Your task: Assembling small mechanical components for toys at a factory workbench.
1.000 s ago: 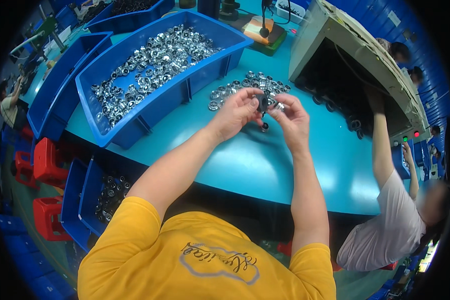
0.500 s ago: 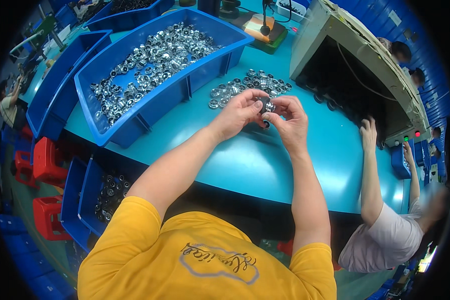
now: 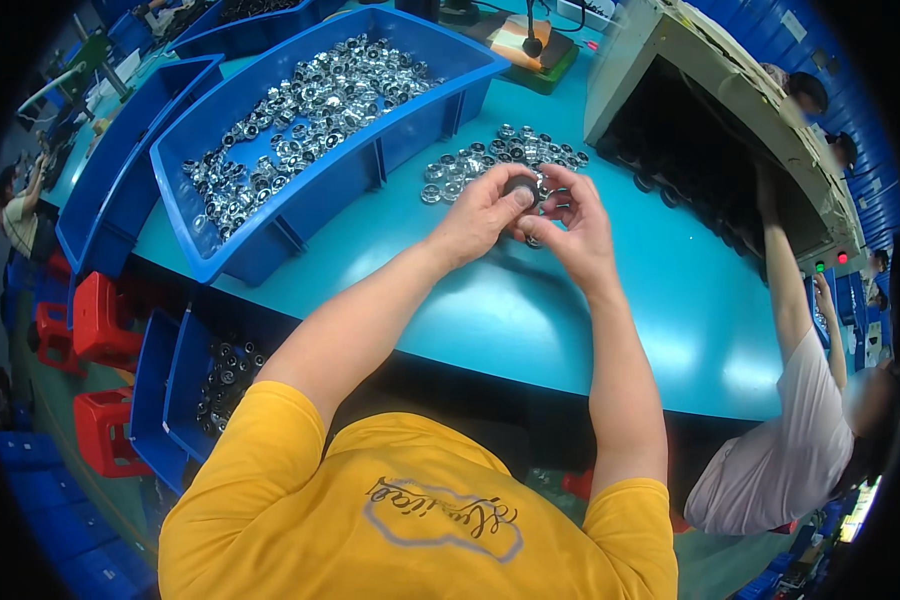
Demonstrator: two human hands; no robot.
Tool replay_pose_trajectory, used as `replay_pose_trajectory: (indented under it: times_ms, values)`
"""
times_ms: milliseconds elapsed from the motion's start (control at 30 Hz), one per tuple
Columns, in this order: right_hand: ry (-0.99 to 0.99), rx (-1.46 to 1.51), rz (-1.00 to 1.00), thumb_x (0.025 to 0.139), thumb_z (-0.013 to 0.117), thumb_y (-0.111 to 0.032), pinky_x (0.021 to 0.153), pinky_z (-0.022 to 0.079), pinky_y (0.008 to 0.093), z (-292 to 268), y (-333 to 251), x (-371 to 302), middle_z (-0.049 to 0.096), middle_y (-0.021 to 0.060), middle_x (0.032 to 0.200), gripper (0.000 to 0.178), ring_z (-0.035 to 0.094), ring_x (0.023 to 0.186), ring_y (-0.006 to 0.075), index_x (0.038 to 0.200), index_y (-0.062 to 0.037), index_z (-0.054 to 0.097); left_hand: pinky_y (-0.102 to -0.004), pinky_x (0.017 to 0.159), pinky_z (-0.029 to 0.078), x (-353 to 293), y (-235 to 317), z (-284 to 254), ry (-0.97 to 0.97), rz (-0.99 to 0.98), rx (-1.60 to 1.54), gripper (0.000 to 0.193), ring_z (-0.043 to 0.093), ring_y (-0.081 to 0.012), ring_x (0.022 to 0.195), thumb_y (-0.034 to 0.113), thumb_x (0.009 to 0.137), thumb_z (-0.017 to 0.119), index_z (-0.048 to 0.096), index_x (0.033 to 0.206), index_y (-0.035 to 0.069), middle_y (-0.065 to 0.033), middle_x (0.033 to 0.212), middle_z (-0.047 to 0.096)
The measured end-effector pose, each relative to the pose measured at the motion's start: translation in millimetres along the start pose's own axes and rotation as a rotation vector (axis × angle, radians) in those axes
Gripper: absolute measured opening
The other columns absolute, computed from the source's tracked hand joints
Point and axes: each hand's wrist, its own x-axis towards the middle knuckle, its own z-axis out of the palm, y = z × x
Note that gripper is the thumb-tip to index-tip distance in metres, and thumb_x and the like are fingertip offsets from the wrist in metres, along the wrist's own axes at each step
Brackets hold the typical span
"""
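Note:
Over the turquoise table, my left hand [image 3: 478, 218] pinches a black round part [image 3: 521, 187] between thumb and fingers. Close against it, my right hand [image 3: 582, 232] has curled fingers around small shiny silver metal pieces, partly hidden by the fingers; one round piece [image 3: 533, 241] shows below the thumb. Whether the black part and the silver pieces are joined, I cannot tell. Just beyond both hands lies a loose pile of silver round metal parts [image 3: 452, 172] on the tabletop.
A large blue bin [image 3: 320, 170] of silver parts stands at left. At right is a beige box-like machine [image 3: 620, 75] with black parts at its opening; a co-worker's arm [image 3: 785, 280] reaches into it. A lower blue bin [image 3: 178, 385] holds black parts, near red stools [image 3: 105, 430].
The black part has turned so its round face shows more, and my right fingers have spread slightly around it. The co-worker's arm has moved from the table deeper into the machine.

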Motion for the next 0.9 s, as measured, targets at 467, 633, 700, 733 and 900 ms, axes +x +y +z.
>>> replay_pose_trajectory:
  times_ms: [467,633,700,733,900]
  values:
    - [-0.059,-0.156,-0.045,0.083,0.081,-0.011,0.071,0.054,0.0260,7.5,11.5,-7.7,0.062,0.0045,0.098,0.036,0.062,0.084,0.0126,0.118,-0.0091,0.074,-0.0236,0.050,0.046,-3.2,1.1,-1.2,0.188,0.051,0.152,0.014,0.051,-0.0072,0.059,0.010,0.102,0.053,0.061,0.114,0.008,-0.0022,0.087,0.060]
    - [-0.030,-0.125,0.017,0.086,0.077,-0.008,0.070,0.052,0.0253,11.3,5.7,-7.9,0.061,0.0041,0.096,0.031,0.061,0.085,0.0111,0.116,-0.0055,0.074,-0.0237,0.055,0.050,-1.9,3.8,-9.4,0.077,-0.026,-0.024,0.019,0.053,-0.0068,0.064,0.015,0.104,0.054,0.059,0.120,0.006,-0.0017,0.093,0.061]
    - [-0.024,-0.059,0.101,0.087,0.075,-0.007,0.071,0.052,0.0250,6.5,11.8,-1.7,0.061,0.0039,0.096,0.028,0.060,0.086,0.0110,0.115,-0.0038,0.073,-0.0237,0.059,0.052,0.8,4.6,-5.9,0.030,-0.033,-0.064,0.023,0.055,-0.0065,0.070,0.018,0.105,0.054,0.057,0.125,0.007,-0.0009,0.097,0.061]
    - [-0.029,-0.039,0.111,0.088,0.074,-0.007,0.071,0.052,0.0253,3.8,12.0,-1.0,0.061,0.0038,0.095,0.027,0.060,0.086,0.0113,0.115,-0.0035,0.073,-0.0239,0.060,0.052,1.5,5.8,-4.5,0.021,-0.029,-0.022,0.024,0.055,-0.0068,0.071,0.019,0.105,0.054,0.056,0.126,0.007,-0.0014,0.098,0.061]
    - [-0.095,-0.058,0.131,0.089,0.073,-0.006,0.072,0.052,0.0257,0.6,11.6,-3.4,0.061,0.0035,0.095,0.027,0.059,0.087,0.0122,0.115,-0.0030,0.073,-0.0230,0.057,0.050,0.6,4.5,-4.5,0.070,-0.001,0.101,0.021,0.054,-0.0069,0.067,0.013,0.103,0.056,0.058,0.123,0.006,-0.0014,0.092,0.062]
